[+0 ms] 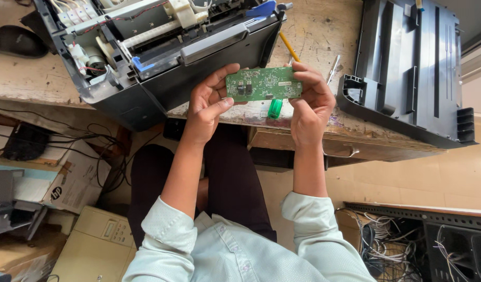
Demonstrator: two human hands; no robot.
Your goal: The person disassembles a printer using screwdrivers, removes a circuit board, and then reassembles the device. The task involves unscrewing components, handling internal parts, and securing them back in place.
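Both hands grip one green circuit board (263, 83), held flat and face up between them above the front edge of the wooden workbench (316, 31). The left hand (208, 107) is closed on the board's left end: the thumb lies across the lower left corner and the fingers curl behind the upper edge. The right hand (309, 102) is closed on the right end, fingers wrapped over the top right corner, thumb under the lower edge. The board carries small dark components near its left side and fine tracks across the rest.

Just below the board, between the two hands, a green screwdriver handle (275, 108) shows; it appears to lie on the bench edge, though the view does not settle whether the right hand touches it.

Behind the left hand sits an opened printer chassis (162, 57), its cover off, with rollers, a small motor and red wiring exposed, overhanging the bench edge. To the right of the right hand lies a dark plastic printer cover (407, 68), turned over. A yellow pencil (289, 46) and a thin metal tool (333, 68) lie on the bench behind the board.

Below the bench are a drawer with a metal handle (340, 154), a cardboard box (68, 177) among black cables at left, a beige machine (96, 245), and tangled wires at lower right (386, 245).
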